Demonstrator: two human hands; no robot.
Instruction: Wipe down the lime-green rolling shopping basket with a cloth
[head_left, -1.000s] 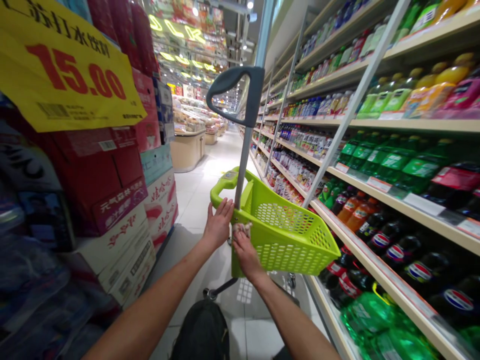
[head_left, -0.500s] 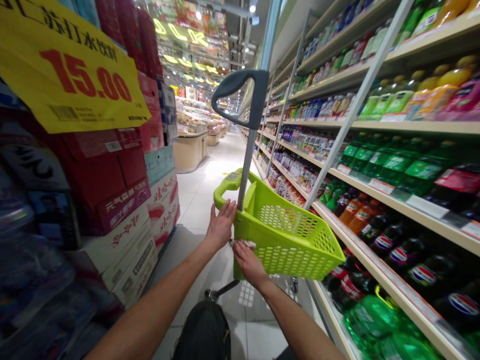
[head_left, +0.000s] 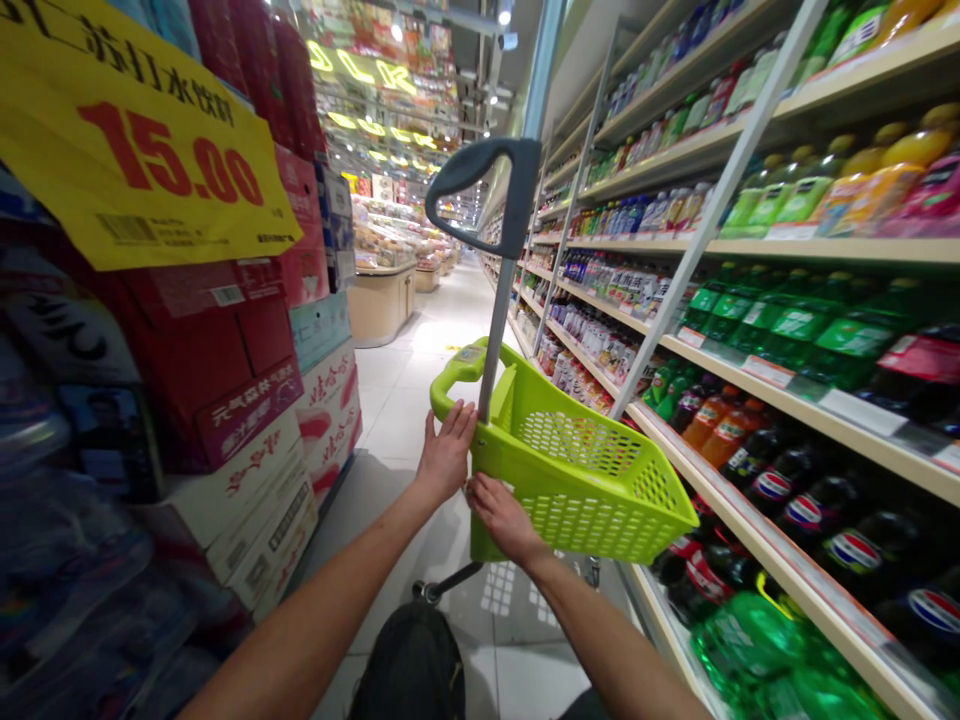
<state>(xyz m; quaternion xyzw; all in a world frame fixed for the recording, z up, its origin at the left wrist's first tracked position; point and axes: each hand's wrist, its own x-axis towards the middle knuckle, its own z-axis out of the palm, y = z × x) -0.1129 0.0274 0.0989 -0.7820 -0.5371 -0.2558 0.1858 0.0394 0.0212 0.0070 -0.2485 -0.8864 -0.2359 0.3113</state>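
Note:
A lime-green shopping basket cart [head_left: 592, 500] with perforated sides stands in front of me. From its near corner rises a metal pole topped by a dark grey loop handle [head_left: 514, 200]. My left hand [head_left: 446, 452] lies against the near side, fingers stretched out beside the pole's foot, just under the green grip [head_left: 459, 368]. Lower down, my right hand [head_left: 506, 515] presses the same corner with its fingers together and bent. The white tissue-like wad seen under those fingers half a second ago is now hidden by the hand.
Shelves [head_left: 795, 375] of drink bottles run along the right, close to the basket. Stacked drink cartons [head_left: 259, 500] and a yellow price sign [head_left: 150, 150] stand at left. A tiled aisle [head_left: 409, 385] leads away past display counters [head_left: 382, 300]. My knee [head_left: 411, 665] is below the cart.
My right hand has shifted slightly on the corner, and the white wad under its fingers has gone out of sight. My left hand stays nearly still; the view has moved slightly.

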